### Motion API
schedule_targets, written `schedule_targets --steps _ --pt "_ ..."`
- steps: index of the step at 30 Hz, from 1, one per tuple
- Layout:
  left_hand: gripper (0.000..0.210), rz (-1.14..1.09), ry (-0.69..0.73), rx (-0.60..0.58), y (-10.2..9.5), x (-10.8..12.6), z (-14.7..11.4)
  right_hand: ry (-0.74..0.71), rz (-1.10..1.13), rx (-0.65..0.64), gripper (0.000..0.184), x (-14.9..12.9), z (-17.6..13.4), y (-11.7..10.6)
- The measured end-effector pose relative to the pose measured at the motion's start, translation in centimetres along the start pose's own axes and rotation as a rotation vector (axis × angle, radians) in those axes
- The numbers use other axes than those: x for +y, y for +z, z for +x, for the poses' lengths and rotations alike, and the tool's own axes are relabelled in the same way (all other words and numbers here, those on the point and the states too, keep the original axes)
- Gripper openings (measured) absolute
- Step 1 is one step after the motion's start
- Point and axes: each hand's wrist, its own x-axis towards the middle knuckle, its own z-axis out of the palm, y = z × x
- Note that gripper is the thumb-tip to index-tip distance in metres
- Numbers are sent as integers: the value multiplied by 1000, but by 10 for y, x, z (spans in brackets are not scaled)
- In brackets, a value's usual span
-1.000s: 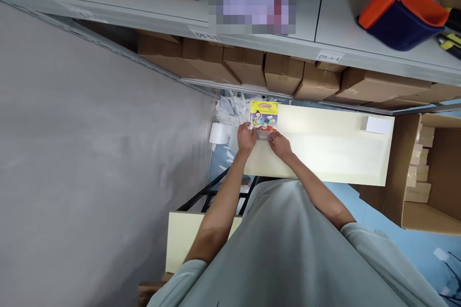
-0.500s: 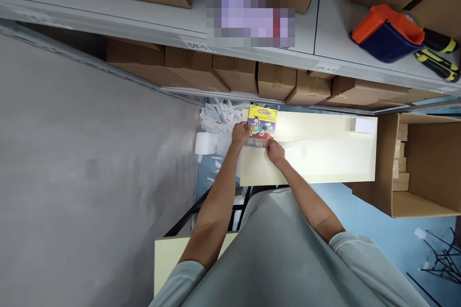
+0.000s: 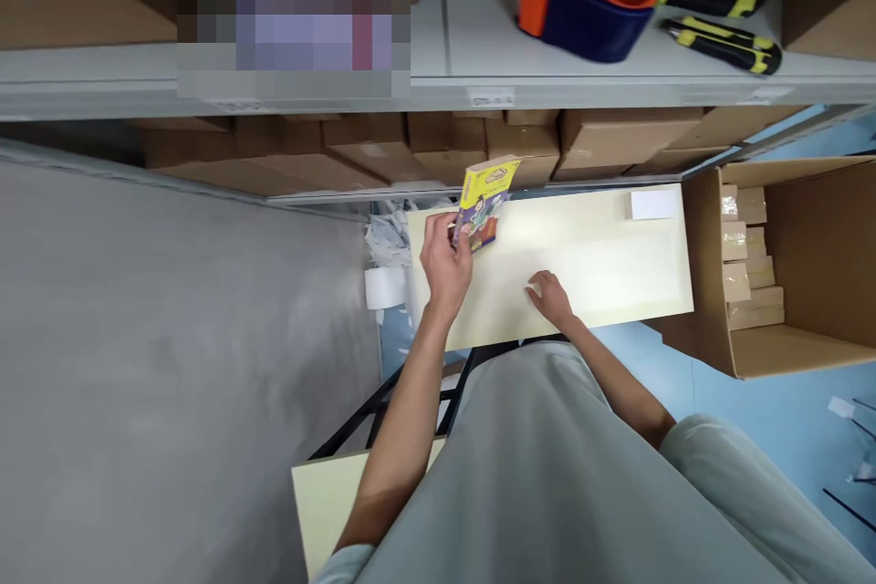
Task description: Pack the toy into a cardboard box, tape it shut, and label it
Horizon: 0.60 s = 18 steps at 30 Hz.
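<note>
My left hand (image 3: pixel 446 265) is closed around the lower left side of a book (image 3: pixel 487 198) with a yellow and purple cartoon cover. The book is raised and tilted over the left end of a pale table (image 3: pixel 602 265), its spine side turned partly toward me. My right hand (image 3: pixel 549 297) is apart from the book, low over the table's middle near the front edge. Its thumb and fingers are spread, holding nothing. A small white box (image 3: pixel 651 204) lies at the table's back right corner.
A large open carton (image 3: pixel 745 356) holding several small boxes (image 3: pixel 735 281) stands at right. Above the table's back runs a shelf (image 3: pixel 472 64) with an orange and blue holder (image 3: pixel 589 5) and a cutter knife (image 3: pixel 729 44). A white roll (image 3: pixel 385 288) and crumpled white scraps (image 3: pixel 387 235) are at left.
My left hand has lifted and tilted the book off the table. My right hand has let go of it and moved right, its fingers opening. The view has shifted to the right.
</note>
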Motion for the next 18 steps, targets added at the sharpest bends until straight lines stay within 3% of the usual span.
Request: schedule_targets --steps 2,4,6,8,13,18 --pt "38 -181 -111 -42 20 19 -17 113 251 92 35 30 -12 -34" --pt "46 -385 -281 -150 52 30 -38 214 534 172 55 57 -21 -72" --pt "52 -531 -458 -269 94 37 -66 265 776 190 72 84 -31 -110" --pt "56 -591 -597 -347 141 43 -98 278 915 150 77 111 -40 -141" --pt "62 -580 -801 -435 240 57 -163 333 795 238 64 177 -59 -180" --pt "52 -454 -729 -544 299 63 -167 374 745 310 54 227 -68 -196"
